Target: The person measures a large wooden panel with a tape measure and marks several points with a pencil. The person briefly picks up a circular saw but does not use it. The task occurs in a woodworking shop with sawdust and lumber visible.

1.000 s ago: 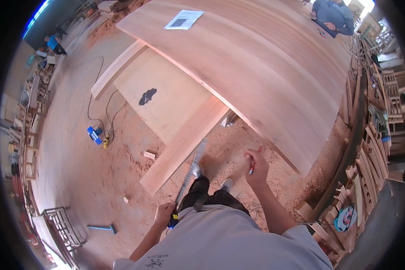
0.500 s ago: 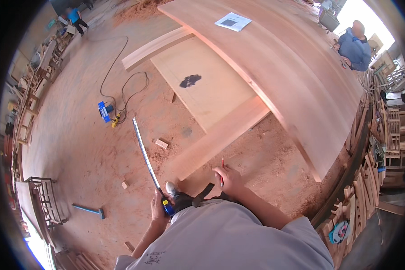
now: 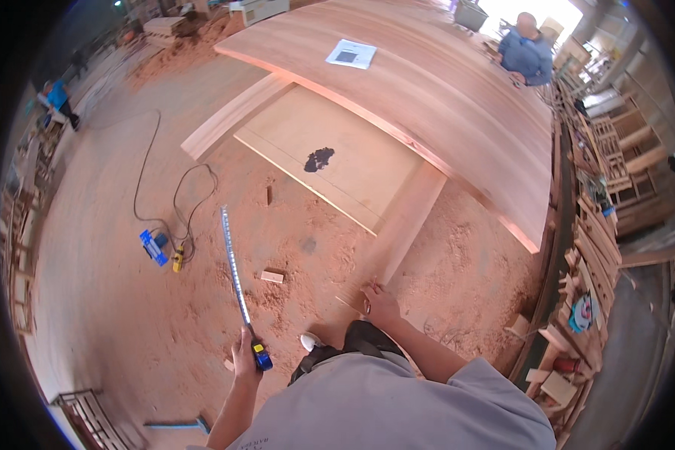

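Note:
My left hand point(image 3: 245, 358) is closed around a blue and black tape measure point(image 3: 262, 357), whose blade point(image 3: 234, 262) sticks out a long way, bending slightly, over the dusty floor. Pinched in my right hand point(image 3: 383, 306) is a thin reddish pencil point(image 3: 367, 301), partly hidden by the fingers. That hand is close to the near end of a wooden beam point(image 3: 412, 214), though I cannot tell whether it touches. Across this beam and a second beam point(image 3: 232, 116) lies a large reddish wood panel point(image 3: 457, 112). A pale board point(image 3: 367, 157) with a dark patch lies between the beams.
A printed sheet point(image 3: 350, 54) lies on the panel. Left on the floor are a blue power tool point(image 3: 154, 247), a yellow connector point(image 3: 178, 259) with a cable, and small wood blocks point(image 3: 272, 277). Stacked wood pieces point(image 3: 577, 300) line the right. A person point(image 3: 526, 56) stands beyond the panel.
My view has shifted, so the panel appears lower and farther left. The right hand has moved nearer the beam's end, and the pencil shows less. The tape measure is still in my left hand.

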The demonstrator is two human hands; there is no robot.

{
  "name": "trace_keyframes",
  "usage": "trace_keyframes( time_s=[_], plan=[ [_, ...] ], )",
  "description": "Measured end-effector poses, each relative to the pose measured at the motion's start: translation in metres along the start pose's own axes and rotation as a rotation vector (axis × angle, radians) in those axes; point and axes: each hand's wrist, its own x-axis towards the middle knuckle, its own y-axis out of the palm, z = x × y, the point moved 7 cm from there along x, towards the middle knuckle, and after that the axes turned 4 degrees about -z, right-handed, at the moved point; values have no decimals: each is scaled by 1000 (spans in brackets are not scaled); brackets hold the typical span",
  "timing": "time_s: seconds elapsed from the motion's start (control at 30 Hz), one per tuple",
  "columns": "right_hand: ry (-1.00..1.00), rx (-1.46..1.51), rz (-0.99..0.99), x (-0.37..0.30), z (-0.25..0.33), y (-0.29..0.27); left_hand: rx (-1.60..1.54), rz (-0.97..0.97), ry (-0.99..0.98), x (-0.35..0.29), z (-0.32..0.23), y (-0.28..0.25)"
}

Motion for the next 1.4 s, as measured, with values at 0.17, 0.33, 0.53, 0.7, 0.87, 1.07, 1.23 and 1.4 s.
trace_keyframes(
  time_s=[0.17, 0.33, 0.53, 0.7, 0.87, 1.07, 1.23, 1.4],
  plan=[
    [3, -44, -150, 0, 17, -4, 183, 102, -42, 47, -24, 33],
    [123, -96, -245, 8, 26, -6, 307, 279, -46, 85, -50, 76],
    [446, -76, -228, 42, 16, 6, 497, 330, -39, 168, -99, 62],
    [381, 50, -359, 126, 38, 4, 605, 251, -13, 209, -171, 67],
    [296, 96, -345, 196, 81, -15, 625, 336, 33, 269, -208, 85],
    [488, 113, -342, 236, 58, -21, 949, 525, 76, 366, -243, 163],
    [780, 126, -412, 271, 52, -30, 1061, 806, 172, 441, -280, 289],
    [876, 87, -496, 291, 64, -39, 1202, 1059, 306, 447, -321, 425]
  ],
)
